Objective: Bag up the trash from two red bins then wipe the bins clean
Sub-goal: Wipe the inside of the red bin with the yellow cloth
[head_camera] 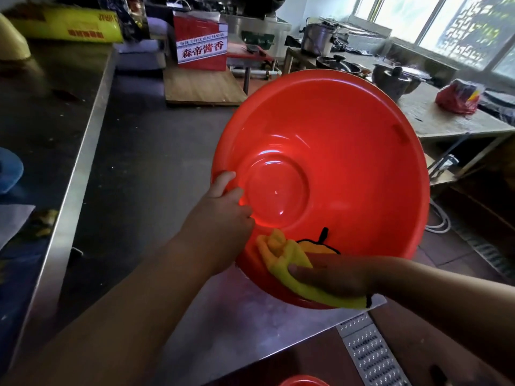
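Observation:
A large round red bin (348, 140) is tilted up on edge, its inside facing me, its lower rim over the steel counter (117, 151). My left hand (223, 213) grips its left rim, thumb over the edge and fingers inside. My right hand (328, 277) presses a yellow and orange cloth (281, 254) against the inner wall near the bottom rim. The inside of the bin looks bare and glossy. A sliver of a second red bin (303, 381) shows at the bottom edge of the view.
A red box with white label (202, 48) stands on a wooden board behind the bin. Pots (395, 76) and a red plastic bag (457, 98) sit on a wooden table at right. A perforated metal floor drain (367, 355) lies below right.

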A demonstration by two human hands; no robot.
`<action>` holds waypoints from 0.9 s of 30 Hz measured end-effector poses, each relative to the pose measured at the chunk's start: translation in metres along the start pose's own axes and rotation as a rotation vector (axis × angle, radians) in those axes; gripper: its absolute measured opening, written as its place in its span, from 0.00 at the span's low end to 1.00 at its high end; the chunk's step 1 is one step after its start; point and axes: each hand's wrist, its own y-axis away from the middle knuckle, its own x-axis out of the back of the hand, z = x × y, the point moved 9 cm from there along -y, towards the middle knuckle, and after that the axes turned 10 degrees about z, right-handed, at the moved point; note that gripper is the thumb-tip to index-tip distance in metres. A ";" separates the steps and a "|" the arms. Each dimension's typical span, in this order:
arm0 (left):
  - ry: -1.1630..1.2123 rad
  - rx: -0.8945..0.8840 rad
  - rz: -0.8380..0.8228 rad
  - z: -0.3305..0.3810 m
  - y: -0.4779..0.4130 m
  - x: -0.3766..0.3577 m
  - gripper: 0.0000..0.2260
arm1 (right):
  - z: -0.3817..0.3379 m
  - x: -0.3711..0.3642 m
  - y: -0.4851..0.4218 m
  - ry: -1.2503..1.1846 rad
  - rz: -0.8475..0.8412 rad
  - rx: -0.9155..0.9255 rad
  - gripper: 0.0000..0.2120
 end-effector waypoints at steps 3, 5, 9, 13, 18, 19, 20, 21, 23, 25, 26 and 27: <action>0.008 -0.009 0.024 0.001 0.002 0.001 0.19 | 0.000 -0.007 -0.034 0.019 0.048 0.033 0.23; 0.010 -0.002 0.034 0.002 0.002 0.002 0.19 | 0.015 -0.002 -0.065 0.103 0.124 -0.005 0.28; 0.019 0.026 0.017 -0.001 0.003 -0.002 0.18 | 0.042 0.017 -0.121 0.332 0.357 -0.144 0.35; 0.020 0.044 -0.038 -0.006 0.009 -0.007 0.18 | 0.014 0.020 -0.115 0.287 0.349 -0.198 0.21; 0.019 0.047 -0.149 -0.008 0.013 -0.008 0.17 | 0.030 0.014 -0.090 0.248 0.163 -0.150 0.46; 0.030 0.049 -0.184 -0.009 0.013 -0.009 0.17 | 0.031 0.014 -0.080 0.302 0.145 -0.125 0.49; 0.034 0.051 -0.213 -0.010 0.014 -0.011 0.17 | 0.028 0.016 -0.067 0.342 0.137 -0.100 0.51; 0.025 0.054 -0.234 -0.012 0.013 -0.011 0.17 | 0.024 0.019 -0.054 0.361 0.140 -0.064 0.49; 0.008 0.054 -0.258 -0.013 0.014 -0.013 0.18 | 0.011 0.018 -0.022 0.354 0.085 0.009 0.37; 0.008 0.040 -0.293 -0.014 0.013 -0.014 0.16 | 0.012 0.017 0.005 0.375 0.047 0.026 0.31; 0.012 0.030 -0.321 -0.015 0.014 -0.015 0.14 | 0.009 0.018 0.017 0.408 0.063 0.050 0.32; 0.027 0.028 -0.347 -0.017 0.014 -0.016 0.11 | 0.006 0.022 0.025 0.463 0.111 0.073 0.35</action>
